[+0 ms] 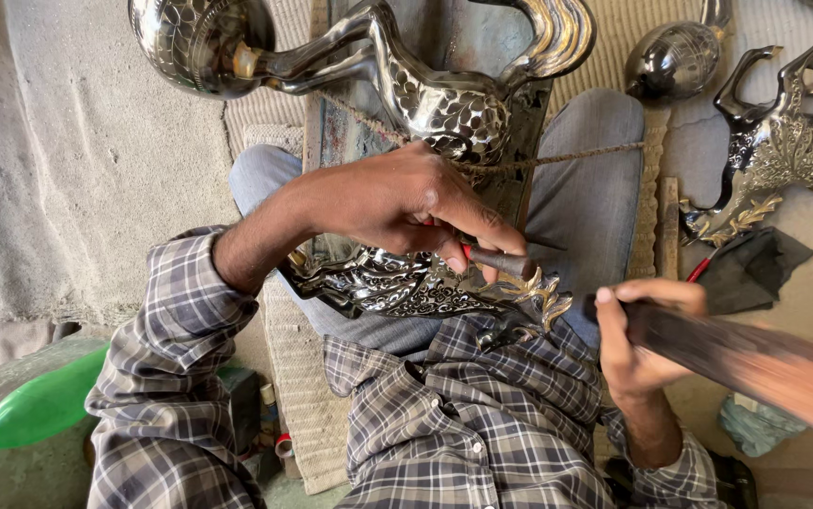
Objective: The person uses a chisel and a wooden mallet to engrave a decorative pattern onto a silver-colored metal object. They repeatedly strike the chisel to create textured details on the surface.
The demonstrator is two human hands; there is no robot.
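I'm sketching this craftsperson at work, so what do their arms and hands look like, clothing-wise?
Both arms wear a grey and white plaid shirt with dark check lines. The left sleeve is pushed up, baring the forearm; the right sleeve ends near the wrist. The left hand and right hand are bare: no gloves, rings or watch visible.

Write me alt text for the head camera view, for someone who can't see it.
Seen from above, a person in a plaid shirt works on a shiny engraved metal figure in their lap: the left hand presses a small chisel to it, and the right hand grips a blurred wooden mallet. Similar metal figures and a green bottle lie around.
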